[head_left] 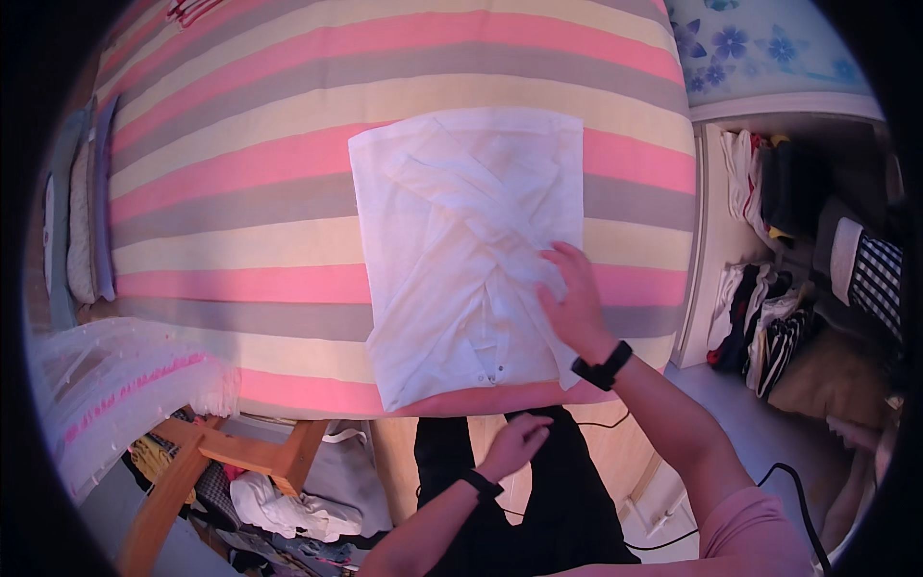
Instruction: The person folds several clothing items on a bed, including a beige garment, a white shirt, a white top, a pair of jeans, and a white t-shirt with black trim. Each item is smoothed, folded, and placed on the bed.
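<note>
the right hand (570, 300) is open at the white shirt (413, 308), the left hand (514, 445) half-open and empty nearer the body; both should ideally flatten the sleeves (457, 181) beyond them.

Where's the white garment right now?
In the head view, the white garment lies centrally on the striped bed cover, with the right hand at its right edge and the left hand below its near edge.
</note>
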The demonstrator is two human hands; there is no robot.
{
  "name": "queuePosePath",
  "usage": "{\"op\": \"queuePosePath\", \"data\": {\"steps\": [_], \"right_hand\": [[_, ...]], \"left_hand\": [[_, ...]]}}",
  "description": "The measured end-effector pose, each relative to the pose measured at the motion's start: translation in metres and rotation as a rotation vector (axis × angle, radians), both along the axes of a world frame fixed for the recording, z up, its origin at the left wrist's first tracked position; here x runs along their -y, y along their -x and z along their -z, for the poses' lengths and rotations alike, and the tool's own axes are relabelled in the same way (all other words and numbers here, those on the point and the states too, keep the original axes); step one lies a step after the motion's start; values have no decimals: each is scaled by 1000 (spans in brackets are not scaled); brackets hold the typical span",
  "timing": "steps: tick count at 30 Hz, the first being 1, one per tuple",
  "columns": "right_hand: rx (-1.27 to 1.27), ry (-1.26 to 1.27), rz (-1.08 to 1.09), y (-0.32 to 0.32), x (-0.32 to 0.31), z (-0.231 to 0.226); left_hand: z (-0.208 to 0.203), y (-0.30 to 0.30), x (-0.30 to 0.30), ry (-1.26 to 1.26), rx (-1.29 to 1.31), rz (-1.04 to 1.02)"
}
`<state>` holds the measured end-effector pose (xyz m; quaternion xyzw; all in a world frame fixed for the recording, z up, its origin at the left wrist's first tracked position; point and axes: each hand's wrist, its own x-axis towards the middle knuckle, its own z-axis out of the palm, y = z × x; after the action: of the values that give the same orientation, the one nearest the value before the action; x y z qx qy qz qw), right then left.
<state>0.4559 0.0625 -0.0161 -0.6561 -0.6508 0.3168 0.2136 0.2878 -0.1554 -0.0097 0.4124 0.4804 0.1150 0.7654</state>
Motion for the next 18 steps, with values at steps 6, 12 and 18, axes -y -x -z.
{"op": "queuePosePath", "data": {"steps": [6, 12, 18], "right_hand": [[3, 221, 366, -52, 85, 10], [99, 344, 336, -40, 142, 5], [140, -32, 405, -31, 138, 20]], "left_hand": [[26, 90, -197, -152, -301, -542], [58, 112, -390, 214, -391, -697], [76, 105, -408, -20, -441, -626]]}}
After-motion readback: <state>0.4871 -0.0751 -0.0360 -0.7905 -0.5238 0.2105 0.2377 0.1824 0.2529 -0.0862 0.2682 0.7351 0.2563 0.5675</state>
